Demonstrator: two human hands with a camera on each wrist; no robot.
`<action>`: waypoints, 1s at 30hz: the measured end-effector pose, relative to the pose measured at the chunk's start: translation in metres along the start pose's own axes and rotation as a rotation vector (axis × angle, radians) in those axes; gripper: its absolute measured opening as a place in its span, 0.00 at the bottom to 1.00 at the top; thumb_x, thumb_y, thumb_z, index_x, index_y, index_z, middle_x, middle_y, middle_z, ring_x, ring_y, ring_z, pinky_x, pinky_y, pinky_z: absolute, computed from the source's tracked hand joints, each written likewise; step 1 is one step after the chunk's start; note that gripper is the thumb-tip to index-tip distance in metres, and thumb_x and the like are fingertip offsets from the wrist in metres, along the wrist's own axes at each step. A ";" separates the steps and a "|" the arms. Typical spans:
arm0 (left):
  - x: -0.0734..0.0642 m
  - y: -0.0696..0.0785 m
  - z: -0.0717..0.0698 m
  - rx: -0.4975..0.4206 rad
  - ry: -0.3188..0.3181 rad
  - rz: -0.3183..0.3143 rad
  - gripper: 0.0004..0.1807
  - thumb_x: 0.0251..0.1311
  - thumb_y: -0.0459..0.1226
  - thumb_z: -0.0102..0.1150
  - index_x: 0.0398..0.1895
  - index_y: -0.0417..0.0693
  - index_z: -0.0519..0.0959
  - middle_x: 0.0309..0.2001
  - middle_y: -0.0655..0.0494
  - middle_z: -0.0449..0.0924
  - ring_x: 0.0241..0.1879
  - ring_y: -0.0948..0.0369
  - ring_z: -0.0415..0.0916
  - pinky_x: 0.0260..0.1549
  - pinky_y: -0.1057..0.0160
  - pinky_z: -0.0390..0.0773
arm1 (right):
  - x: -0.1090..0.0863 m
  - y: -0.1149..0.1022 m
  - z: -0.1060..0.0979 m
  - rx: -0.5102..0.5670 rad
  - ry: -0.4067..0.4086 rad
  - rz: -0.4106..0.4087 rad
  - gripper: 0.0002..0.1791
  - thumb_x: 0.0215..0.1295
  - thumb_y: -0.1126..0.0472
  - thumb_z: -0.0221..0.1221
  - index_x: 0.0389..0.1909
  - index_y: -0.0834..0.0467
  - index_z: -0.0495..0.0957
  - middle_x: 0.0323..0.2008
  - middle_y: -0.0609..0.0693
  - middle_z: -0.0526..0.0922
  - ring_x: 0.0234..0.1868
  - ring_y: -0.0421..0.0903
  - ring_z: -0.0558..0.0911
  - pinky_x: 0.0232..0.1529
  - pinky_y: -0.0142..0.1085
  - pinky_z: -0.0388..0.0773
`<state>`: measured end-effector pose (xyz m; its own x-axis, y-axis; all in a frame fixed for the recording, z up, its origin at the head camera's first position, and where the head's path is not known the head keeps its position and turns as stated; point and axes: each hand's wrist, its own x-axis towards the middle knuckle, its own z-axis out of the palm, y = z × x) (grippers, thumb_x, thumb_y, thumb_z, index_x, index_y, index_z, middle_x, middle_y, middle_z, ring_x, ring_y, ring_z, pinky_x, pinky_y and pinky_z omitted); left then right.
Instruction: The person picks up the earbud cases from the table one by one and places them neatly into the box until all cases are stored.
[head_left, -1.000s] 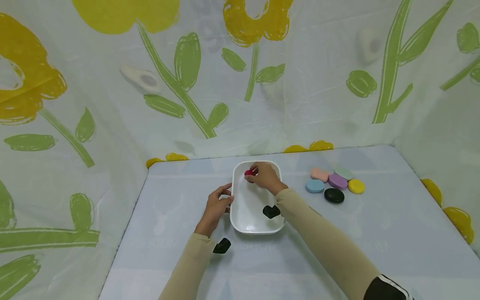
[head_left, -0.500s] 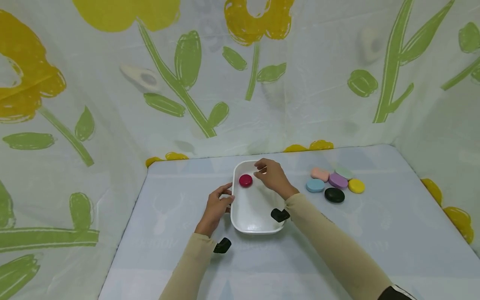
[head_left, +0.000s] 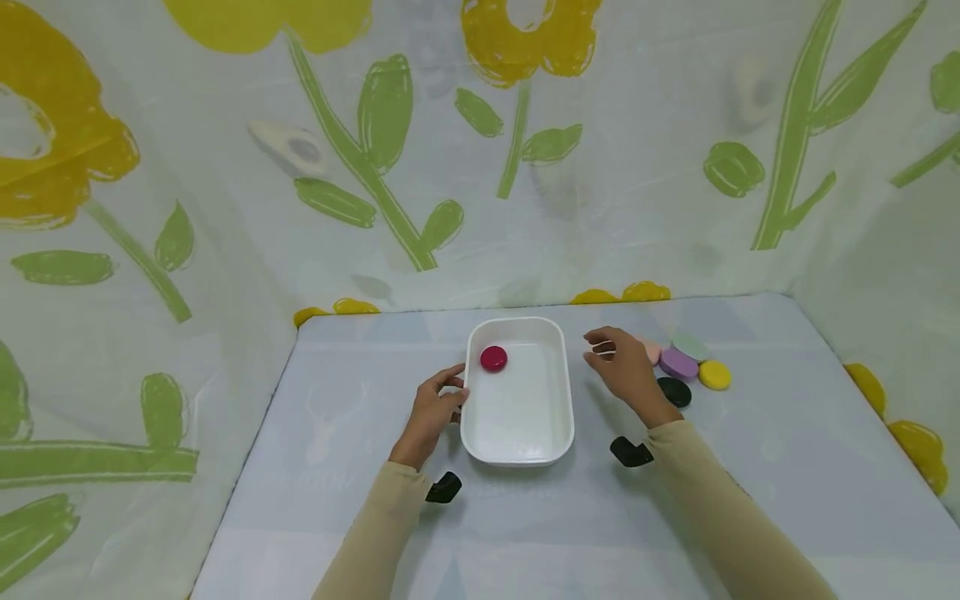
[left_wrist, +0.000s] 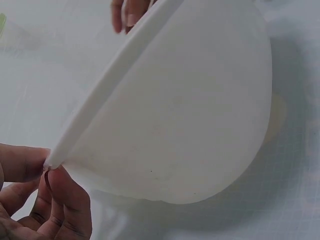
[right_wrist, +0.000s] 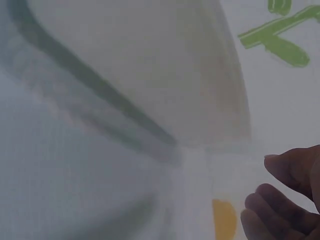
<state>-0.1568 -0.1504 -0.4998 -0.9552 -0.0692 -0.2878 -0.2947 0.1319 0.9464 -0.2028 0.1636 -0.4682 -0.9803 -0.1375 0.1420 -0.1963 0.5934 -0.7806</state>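
A white rectangular tray [head_left: 517,417] with rounded corners lies on the table. Inside it, near the far left corner, rests a red round disc [head_left: 493,359]. My left hand [head_left: 431,414] pinches the tray's left rim; in the left wrist view its thumb and fingers [left_wrist: 70,195] close on the rim's edge. To the right of the tray hovers my right hand [head_left: 622,367], holding nothing, fingers loosely bent and thumb apart. It is beside a cluster of smooth rounded pieces: pink [head_left: 652,351], purple [head_left: 678,364], pale green [head_left: 689,346], yellow [head_left: 715,375] and black [head_left: 674,392]. The blue piece is hidden behind this hand.
The pale table [head_left: 360,517] meets flower-printed sheeting [head_left: 637,183] at the back and sides. Black wrist-camera mounts [head_left: 632,452] stick out beside both sleeves.
The right hand has let go of the red disc inside the tray and moved right, out over the table to the coloured pieces. The left hand stays on the rim.
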 end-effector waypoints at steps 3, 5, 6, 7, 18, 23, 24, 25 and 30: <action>0.000 0.002 0.001 -0.007 0.001 -0.002 0.26 0.74 0.30 0.60 0.73 0.47 0.76 0.55 0.44 0.75 0.35 0.56 0.77 0.29 0.64 0.81 | -0.009 0.015 -0.012 -0.047 0.000 0.021 0.19 0.73 0.70 0.63 0.62 0.70 0.78 0.59 0.69 0.81 0.58 0.65 0.81 0.63 0.58 0.79; 0.000 0.003 0.002 -0.013 -0.001 -0.002 0.26 0.73 0.29 0.60 0.73 0.47 0.76 0.55 0.44 0.75 0.35 0.56 0.78 0.29 0.64 0.81 | -0.014 0.023 -0.020 -0.067 -0.006 0.034 0.19 0.74 0.70 0.62 0.63 0.70 0.77 0.60 0.69 0.80 0.59 0.66 0.80 0.64 0.59 0.77; -0.001 0.003 0.003 -0.013 -0.002 0.001 0.26 0.73 0.29 0.60 0.73 0.46 0.76 0.55 0.43 0.75 0.35 0.56 0.78 0.29 0.64 0.81 | -0.017 0.027 -0.023 -0.071 -0.007 0.041 0.20 0.74 0.71 0.62 0.63 0.70 0.77 0.60 0.70 0.79 0.60 0.66 0.79 0.65 0.60 0.76; -0.001 0.004 0.004 -0.012 -0.004 0.003 0.26 0.73 0.29 0.60 0.74 0.46 0.76 0.55 0.43 0.75 0.35 0.56 0.78 0.28 0.64 0.81 | -0.019 0.030 -0.027 -0.076 -0.009 0.048 0.20 0.74 0.71 0.62 0.64 0.70 0.76 0.61 0.70 0.79 0.61 0.67 0.78 0.65 0.61 0.75; -0.002 0.004 0.006 -0.011 -0.003 0.000 0.26 0.74 0.29 0.60 0.74 0.47 0.76 0.55 0.44 0.75 0.36 0.55 0.79 0.29 0.65 0.80 | -0.026 0.057 -0.044 -0.175 -0.050 0.026 0.24 0.69 0.73 0.66 0.64 0.73 0.77 0.62 0.73 0.77 0.65 0.71 0.75 0.66 0.64 0.72; -0.002 0.004 0.005 -0.009 -0.004 -0.003 0.26 0.74 0.30 0.60 0.74 0.47 0.76 0.56 0.44 0.75 0.35 0.56 0.78 0.29 0.64 0.80 | -0.021 0.069 -0.041 -0.218 -0.109 0.002 0.28 0.67 0.72 0.68 0.66 0.74 0.76 0.64 0.74 0.75 0.68 0.72 0.73 0.69 0.64 0.69; -0.002 0.004 0.005 -0.007 -0.006 -0.003 0.26 0.74 0.30 0.60 0.74 0.47 0.76 0.56 0.44 0.75 0.35 0.56 0.78 0.29 0.64 0.80 | -0.021 0.070 -0.040 -0.227 -0.117 -0.003 0.28 0.67 0.71 0.69 0.66 0.74 0.76 0.64 0.74 0.75 0.68 0.72 0.73 0.69 0.64 0.69; -0.003 0.004 0.005 -0.005 -0.006 -0.004 0.26 0.74 0.30 0.60 0.74 0.47 0.76 0.56 0.44 0.75 0.34 0.56 0.78 0.29 0.64 0.80 | -0.020 0.070 -0.039 -0.236 -0.119 -0.008 0.28 0.67 0.71 0.69 0.66 0.75 0.76 0.63 0.74 0.76 0.68 0.72 0.73 0.69 0.64 0.69; -0.003 0.004 0.006 0.001 -0.011 0.004 0.26 0.74 0.30 0.60 0.74 0.48 0.75 0.55 0.44 0.75 0.35 0.56 0.78 0.29 0.64 0.80 | -0.018 0.065 -0.036 -0.274 -0.113 0.003 0.25 0.65 0.71 0.70 0.62 0.76 0.78 0.60 0.74 0.78 0.64 0.71 0.76 0.66 0.64 0.73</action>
<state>-0.1550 -0.1439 -0.4954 -0.9567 -0.0575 -0.2854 -0.2907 0.1334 0.9475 -0.1985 0.2336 -0.4998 -0.9752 -0.2135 0.0589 -0.2070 0.7838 -0.5854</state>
